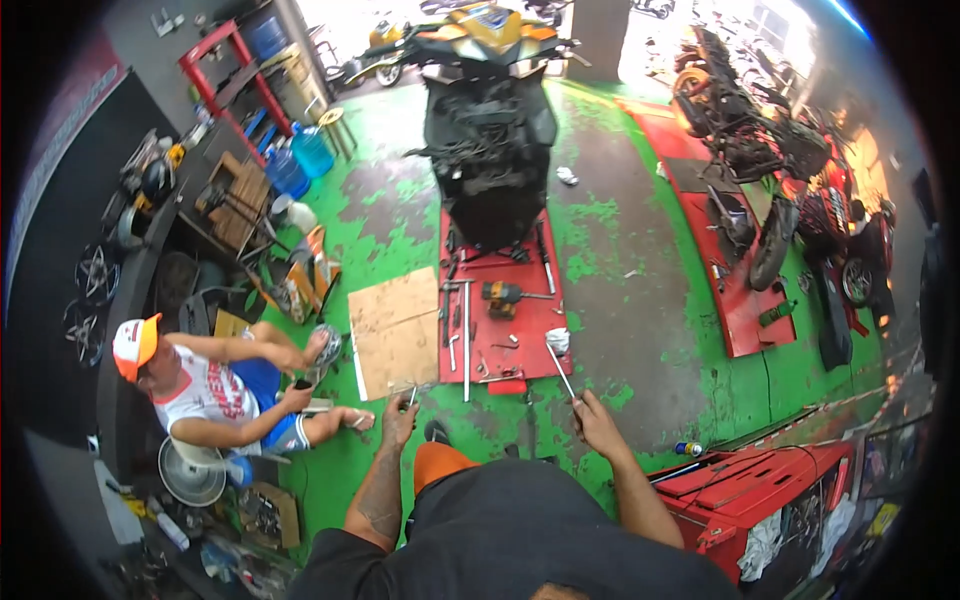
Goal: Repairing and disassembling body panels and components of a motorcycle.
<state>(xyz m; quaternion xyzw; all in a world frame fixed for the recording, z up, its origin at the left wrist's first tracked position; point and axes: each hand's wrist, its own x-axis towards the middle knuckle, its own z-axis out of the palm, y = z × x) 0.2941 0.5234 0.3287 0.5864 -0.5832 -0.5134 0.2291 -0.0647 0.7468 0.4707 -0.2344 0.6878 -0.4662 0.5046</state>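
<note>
While my right grip [597, 425] is clamped on a long metal rod [563, 374], a low swing could snag the white rag [558, 341] or knock the drill [502, 298] on the red platform [535, 335]. Rod juts forward and left from that grip, tip near the rag; contact unclear. My left grip [399, 422] looks closed on a small metal piece [413, 395], kind unclear.

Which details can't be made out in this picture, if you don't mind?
Slim metal rod, head view: grip end covered by the right hand.
Small metal piece, head view: too small, partly covered by the left hand.
Scooter, head view: underside hidden by its own body.
Small parts on the red platform, head view: too small to identify.
</note>
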